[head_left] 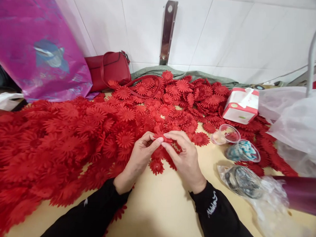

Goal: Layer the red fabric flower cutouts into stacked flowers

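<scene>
Now both hands pinch one red fabric flower [162, 137] between fingertips, left hand [140, 156], right hand [184, 156], just above surface [154, 205]. Best keep petals flat, grip light; flower heap [68, 139] left, cups [225, 134] right.

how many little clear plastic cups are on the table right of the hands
2. One clear cup sits just below the tissue box; the second, holding blue-and-white bits, lies right beside it, nearer the person. More may be hidden under the red fabric flowers.
</scene>
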{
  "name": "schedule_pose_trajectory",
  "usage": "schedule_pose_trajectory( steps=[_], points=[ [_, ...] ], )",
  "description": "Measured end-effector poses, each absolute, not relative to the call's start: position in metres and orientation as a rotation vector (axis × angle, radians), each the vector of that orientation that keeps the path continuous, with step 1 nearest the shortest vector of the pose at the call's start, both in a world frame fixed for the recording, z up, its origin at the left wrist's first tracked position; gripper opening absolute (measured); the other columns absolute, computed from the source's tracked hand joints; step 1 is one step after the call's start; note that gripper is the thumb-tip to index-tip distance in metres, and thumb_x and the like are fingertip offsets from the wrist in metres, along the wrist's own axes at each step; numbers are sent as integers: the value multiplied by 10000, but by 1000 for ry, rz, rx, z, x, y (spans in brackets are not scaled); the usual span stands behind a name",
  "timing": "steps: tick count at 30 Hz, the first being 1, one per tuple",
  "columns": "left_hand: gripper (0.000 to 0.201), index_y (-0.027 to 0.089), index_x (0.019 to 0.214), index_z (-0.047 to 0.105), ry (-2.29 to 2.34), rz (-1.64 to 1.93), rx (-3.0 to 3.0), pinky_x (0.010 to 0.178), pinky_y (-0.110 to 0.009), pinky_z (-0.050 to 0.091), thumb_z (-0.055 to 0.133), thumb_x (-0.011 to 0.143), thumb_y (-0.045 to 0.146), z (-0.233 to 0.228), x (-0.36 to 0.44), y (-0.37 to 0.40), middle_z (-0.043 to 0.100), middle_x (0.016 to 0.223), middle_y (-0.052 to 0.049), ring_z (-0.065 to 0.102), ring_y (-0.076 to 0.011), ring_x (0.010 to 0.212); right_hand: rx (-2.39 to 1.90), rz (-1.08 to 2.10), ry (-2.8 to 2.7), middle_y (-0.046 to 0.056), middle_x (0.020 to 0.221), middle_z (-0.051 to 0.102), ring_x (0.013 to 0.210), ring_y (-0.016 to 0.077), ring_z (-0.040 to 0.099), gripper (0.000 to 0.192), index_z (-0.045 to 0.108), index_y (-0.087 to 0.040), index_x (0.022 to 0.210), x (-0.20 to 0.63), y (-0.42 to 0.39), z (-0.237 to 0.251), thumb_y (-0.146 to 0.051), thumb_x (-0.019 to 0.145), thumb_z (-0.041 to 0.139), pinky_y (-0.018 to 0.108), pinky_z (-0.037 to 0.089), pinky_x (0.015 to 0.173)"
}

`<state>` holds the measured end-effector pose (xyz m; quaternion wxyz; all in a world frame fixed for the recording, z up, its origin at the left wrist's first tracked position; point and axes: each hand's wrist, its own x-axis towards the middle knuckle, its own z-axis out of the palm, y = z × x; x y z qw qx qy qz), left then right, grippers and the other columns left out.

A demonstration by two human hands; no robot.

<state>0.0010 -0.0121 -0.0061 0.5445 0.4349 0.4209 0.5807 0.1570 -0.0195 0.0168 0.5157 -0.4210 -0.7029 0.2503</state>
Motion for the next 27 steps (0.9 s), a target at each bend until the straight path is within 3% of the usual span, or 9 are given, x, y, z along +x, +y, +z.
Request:
schedule_pose_trajectory(
  steps=[4,8,11,16,27],
  points=[
    [353,186,724,674,954,1370,1006,825,-256,473,879,768,470,-7,2,-13,616,793,18,541,-125,784,-1004,883,-1515,46,1082,746,1058,193,707,46,770,-259,981,156,-16,10,-262,945,741,366,570,995],
    [332,201,873,765,889,1324,931,833,-273,508,803,848,531,-8,3,-14,697,851,-5,601,-141,812,-1006,1040,-1375,45,1078,750,1050,193,707,69,761,-250,944,159,-12,7,-315,935,740,358,569,978],
    [401,188,899,789,870,1304,882,839,-300,531,731,890,585,-7,3,-14,733,864,-35,640,-163,815,-1025,1060,-1336,52,1084,755,1055,205,705,112,760,-246,925,160,-11,8,-356,934,736,373,563,991],
    [225,211,860,794,904,1334,1017,905,-278,510,902,754,376,-7,1,-11,744,895,-6,650,-151,880,-991,1050,-1363,44,1063,765,1061,209,699,103,763,-260,921,156,-13,8,-345,951,713,376,558,977],
    [194,209,877,710,991,1376,1313,890,-296,487,764,889,395,-5,2,-11,663,943,-28,602,-169,902,-947,1079,-1151,34,1110,728,1040,190,668,119,716,-255,936,146,-17,5,-354,985,671,353,526,986]
  ],
)
